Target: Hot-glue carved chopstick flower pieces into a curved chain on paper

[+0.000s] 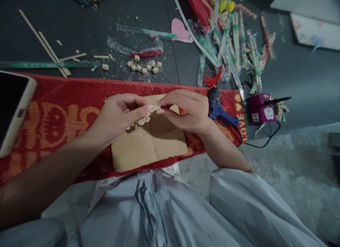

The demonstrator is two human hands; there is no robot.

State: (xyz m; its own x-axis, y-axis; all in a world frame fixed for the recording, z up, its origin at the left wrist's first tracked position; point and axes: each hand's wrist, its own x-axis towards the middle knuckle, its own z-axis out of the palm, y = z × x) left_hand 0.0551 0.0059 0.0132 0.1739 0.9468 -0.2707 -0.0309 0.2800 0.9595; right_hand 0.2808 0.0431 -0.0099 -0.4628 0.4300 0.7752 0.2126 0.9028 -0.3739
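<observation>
Between my two hands is a knobbly string of small cream-coloured clusters [144, 120], which look like short wooden bits stuck together. My left hand [120, 114] pinches it with thumb and forefinger, and part of the string hangs below those fingertips. From the other side, the thumb and fingers of my right hand [187, 109] close on its upper right end. Beneath both hands lies a creased tan sheet of card or paper [148, 148]. Similar loose cream clusters [144, 69] sit on the dark table beyond my hands.
A red towel [58, 133] runs under the sheet. A blue glue gun [223, 114] lies right of my right hand, beside a purple box-like device [261, 107]. Wrapped chopsticks [233, 45] pile up behind. A phone [16, 109] is at left, thin sticks [45, 43] farther back.
</observation>
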